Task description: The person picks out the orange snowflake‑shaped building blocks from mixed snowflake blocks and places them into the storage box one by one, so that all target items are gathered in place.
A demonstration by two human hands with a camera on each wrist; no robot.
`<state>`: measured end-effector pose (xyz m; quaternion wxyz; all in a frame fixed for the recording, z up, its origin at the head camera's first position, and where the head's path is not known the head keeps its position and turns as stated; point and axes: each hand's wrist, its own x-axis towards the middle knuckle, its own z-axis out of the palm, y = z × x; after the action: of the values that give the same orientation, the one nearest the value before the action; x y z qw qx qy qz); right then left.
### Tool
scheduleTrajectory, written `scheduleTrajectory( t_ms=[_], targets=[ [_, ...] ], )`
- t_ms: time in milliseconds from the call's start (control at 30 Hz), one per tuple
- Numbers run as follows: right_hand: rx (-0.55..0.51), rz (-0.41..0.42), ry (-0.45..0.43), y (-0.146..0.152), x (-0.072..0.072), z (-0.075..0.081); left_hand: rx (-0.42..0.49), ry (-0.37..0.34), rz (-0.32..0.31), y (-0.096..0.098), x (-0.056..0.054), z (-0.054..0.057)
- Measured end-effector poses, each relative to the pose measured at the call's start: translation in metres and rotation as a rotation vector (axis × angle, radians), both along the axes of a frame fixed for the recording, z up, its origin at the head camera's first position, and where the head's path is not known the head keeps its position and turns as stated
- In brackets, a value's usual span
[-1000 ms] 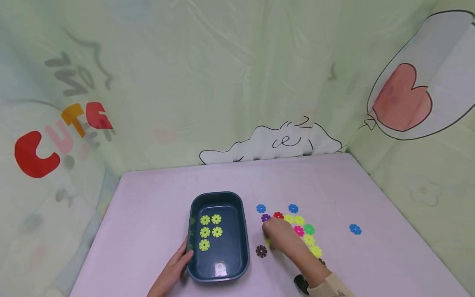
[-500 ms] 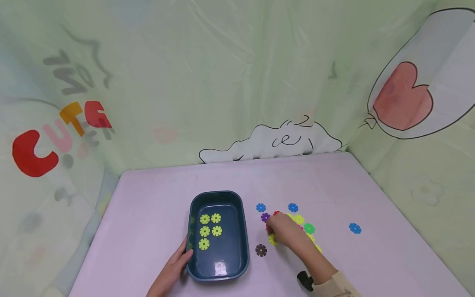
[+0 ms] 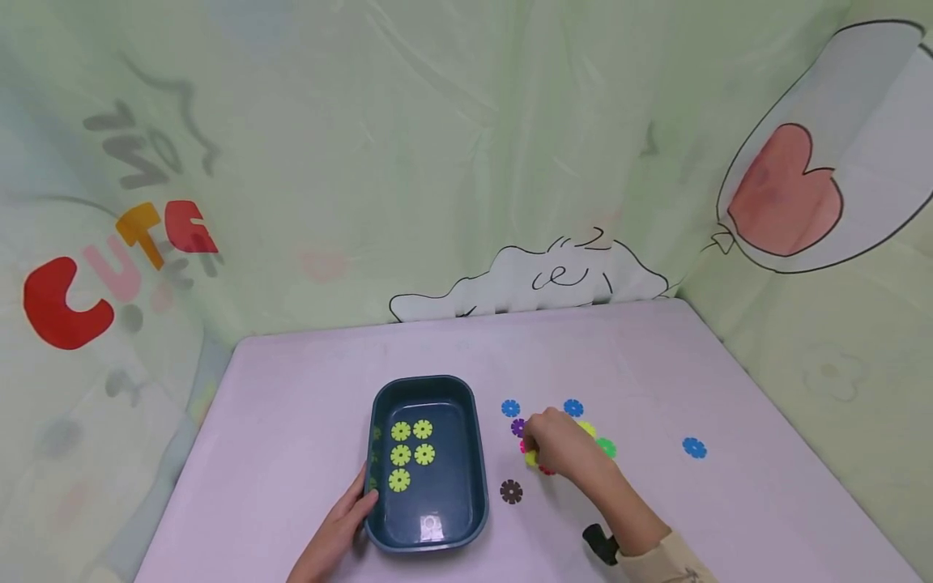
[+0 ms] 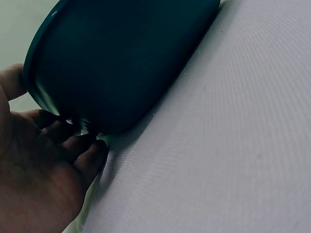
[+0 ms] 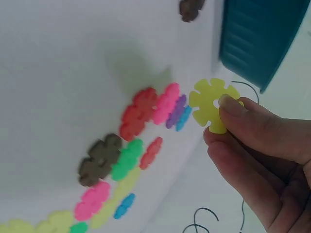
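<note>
A dark blue tray [image 3: 448, 506] holds several yellow notched plastic discs [image 3: 400, 455], laid in two columns. My left hand [image 3: 335, 522] grips its left side, thumb at the rim and fingers against the outer wall; the left wrist view shows this hand [image 4: 43, 165] close up. Between thumb and fingers, my right hand [image 5: 262, 150] pinches a yellow notched disc [image 5: 204, 99], raised off the table. In the head view, that hand [image 3: 568, 444] is above the loose discs to the right of the tray and hides some of them.
Loose discs include a brown one [image 3: 512, 491], blue ones [image 3: 510, 408] [image 3: 573, 407], a purple one [image 3: 518, 427] and a green one [image 3: 607, 448]. Another blue disc [image 3: 695, 448] lies apart at the right. A printed curtain [image 3: 452, 162] borders the table.
My right hand has shifted slightly right and up from the table, with a yellow disc now pinched in its fingers. The left hand and tray have stayed in place.
</note>
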<state>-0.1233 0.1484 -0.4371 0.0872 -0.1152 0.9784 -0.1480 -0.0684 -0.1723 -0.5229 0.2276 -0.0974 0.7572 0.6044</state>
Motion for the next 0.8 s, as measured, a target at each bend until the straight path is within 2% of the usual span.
scheduleTrajectory(
  t_ms=[233, 433, 800],
  targets=[
    [-0.037, 0.010, 0.019, -0.001, -0.003, 0.013, -0.006, 0.017, -0.004, 0.000, 0.001, 0.000],
    [-0.032, 0.071, 0.063, -0.008, -0.007, 0.032, -0.005, 0.002, -0.004, 0.001, 0.000, 0.000],
    [-0.024, 0.176, 0.120, -0.053, -0.013, 0.074, 0.006, 0.023, -0.005, -0.001, 0.000, 0.000]
  ],
)
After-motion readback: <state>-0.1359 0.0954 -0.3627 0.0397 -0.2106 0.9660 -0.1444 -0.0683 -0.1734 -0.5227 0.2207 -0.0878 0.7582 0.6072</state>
